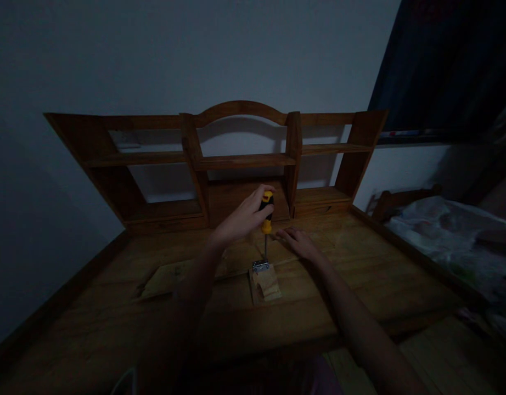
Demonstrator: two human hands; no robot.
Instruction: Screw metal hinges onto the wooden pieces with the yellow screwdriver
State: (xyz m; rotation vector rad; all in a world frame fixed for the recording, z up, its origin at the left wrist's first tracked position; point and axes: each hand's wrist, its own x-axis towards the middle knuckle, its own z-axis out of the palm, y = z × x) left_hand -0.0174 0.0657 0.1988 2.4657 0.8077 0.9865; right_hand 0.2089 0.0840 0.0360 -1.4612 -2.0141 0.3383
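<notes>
Gripped in my left hand [247, 215] is a screwdriver [266, 226] with a yellow and black handle. It stands nearly upright, its shaft pointing down at a small metal hinge [260, 266]. Whether the tip sits in a screw is too small to make out. The hinge lies at the far edge of a small pale wooden piece [271, 285] with a rounded notch. To the right of the shaft, my right hand [299, 242] lies low over the desk top with its fingers stretched out, grasping nothing that I can see.
The wooden desk [360, 274] spreads around both hands. A long pale board [166, 277] lies to the left, partly behind my left forearm. At the back rises a shelf unit [245, 160] against the wall. Clear plastic bags [442, 230] are heaped beyond the right edge. The room is dim.
</notes>
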